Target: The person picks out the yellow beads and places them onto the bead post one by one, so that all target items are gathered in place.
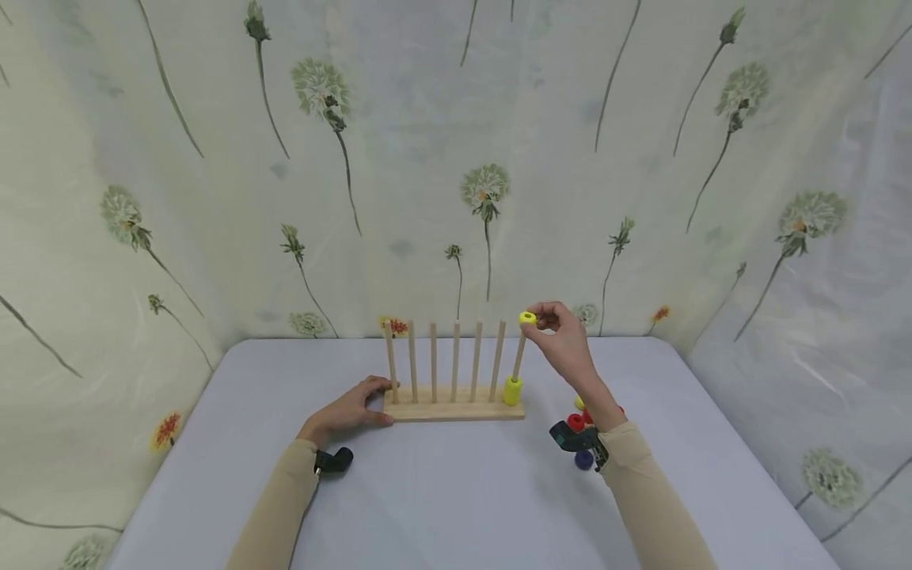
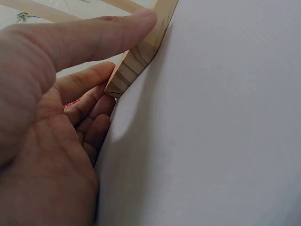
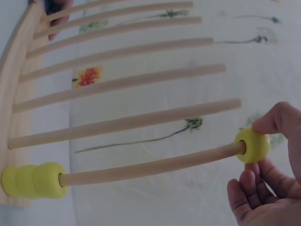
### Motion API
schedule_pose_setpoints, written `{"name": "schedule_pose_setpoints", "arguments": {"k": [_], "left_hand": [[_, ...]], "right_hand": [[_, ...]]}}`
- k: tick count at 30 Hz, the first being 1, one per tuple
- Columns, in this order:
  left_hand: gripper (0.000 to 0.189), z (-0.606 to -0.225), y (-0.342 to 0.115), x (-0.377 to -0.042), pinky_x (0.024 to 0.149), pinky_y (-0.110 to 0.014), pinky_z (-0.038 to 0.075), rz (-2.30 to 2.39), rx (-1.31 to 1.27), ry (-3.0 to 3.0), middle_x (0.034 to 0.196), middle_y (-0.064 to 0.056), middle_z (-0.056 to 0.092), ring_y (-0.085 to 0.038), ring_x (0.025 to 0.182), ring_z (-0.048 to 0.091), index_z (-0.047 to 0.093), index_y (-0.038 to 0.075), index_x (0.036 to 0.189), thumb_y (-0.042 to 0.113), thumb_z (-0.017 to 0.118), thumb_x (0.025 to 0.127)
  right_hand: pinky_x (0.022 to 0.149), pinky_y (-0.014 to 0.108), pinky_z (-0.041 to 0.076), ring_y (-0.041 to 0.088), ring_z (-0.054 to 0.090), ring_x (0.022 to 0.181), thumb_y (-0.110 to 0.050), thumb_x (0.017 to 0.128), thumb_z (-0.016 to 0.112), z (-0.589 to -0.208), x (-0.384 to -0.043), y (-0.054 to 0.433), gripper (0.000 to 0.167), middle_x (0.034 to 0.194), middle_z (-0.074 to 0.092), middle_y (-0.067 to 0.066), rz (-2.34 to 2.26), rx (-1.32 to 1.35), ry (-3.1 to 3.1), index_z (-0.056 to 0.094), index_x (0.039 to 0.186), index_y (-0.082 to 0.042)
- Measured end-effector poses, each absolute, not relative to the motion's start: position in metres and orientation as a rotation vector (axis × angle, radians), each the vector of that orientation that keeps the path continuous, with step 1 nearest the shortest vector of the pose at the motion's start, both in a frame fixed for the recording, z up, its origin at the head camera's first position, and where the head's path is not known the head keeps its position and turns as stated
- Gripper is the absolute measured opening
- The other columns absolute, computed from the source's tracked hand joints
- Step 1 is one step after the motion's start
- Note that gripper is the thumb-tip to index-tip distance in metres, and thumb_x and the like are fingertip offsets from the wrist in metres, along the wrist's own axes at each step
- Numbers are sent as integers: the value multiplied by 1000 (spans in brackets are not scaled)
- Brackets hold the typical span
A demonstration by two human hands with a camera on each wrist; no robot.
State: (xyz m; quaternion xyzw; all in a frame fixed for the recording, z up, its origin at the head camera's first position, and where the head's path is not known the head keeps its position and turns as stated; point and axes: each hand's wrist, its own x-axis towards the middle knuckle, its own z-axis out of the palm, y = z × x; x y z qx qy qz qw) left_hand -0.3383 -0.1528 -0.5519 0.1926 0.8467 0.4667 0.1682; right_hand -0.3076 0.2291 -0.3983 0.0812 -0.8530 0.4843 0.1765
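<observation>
yellow bead (image 3: 257,147) sits at the top of the rightmost peg (image 1: 519,359) of the rack (image 1: 449,412), the peg's tip in its hole. the right hand (image 1: 566,342) pinches it; the left hand (image 1: 351,408) grips the rack's left end. this looks like the threading step; the next move likely calls for lowering the bead onto the yellow stack (image 1: 512,392) at the rack's base. the tabletop (image 1: 456,491) has open room in front of the rack; its far edge runs behind. loose beads (image 1: 575,422) lie to the rack's right.
</observation>
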Motion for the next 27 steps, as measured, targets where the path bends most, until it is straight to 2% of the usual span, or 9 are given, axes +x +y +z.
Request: {"name": "schedule_pose_setpoints", "arguments": {"k": [8,17,21,27], "left_hand": [[73,-552,-152,-337,118,-54,19,1317,523,2413,143,-6,41,-31,142,28,51,13,136,30,84,74],[72,-553,-150,-338,118,-52,19,1304,553,2421,141,-5,42,-29,142,28,52,14,135,32,84,73],[73,-553,-150,-338,118,-53,20,1304,544,2419,142,-5,42,-30,142,29,52,15,136,33,84,73],[75,-554,-152,-339,118,-54,19,1321,524,2406,145,-6,40,-31,142,27,50,13,137,33,84,73]], "right_hand": [[79,13,43,18,53,95,-19,88,69,-398,-307,229,33,110,60,11,1365,234,-2427,58,115,-4],[86,27,45,22,53,99,-26,88,71,-402,-306,234,40,115,60,12,1343,216,-2454,57,119,-5],[86,22,45,19,53,100,-29,89,70,-403,-304,240,41,117,60,12,1362,226,-2469,56,120,-6],[82,9,45,16,53,100,-22,92,66,-402,-299,256,37,117,58,13,1438,316,-2492,56,121,-3]]}}
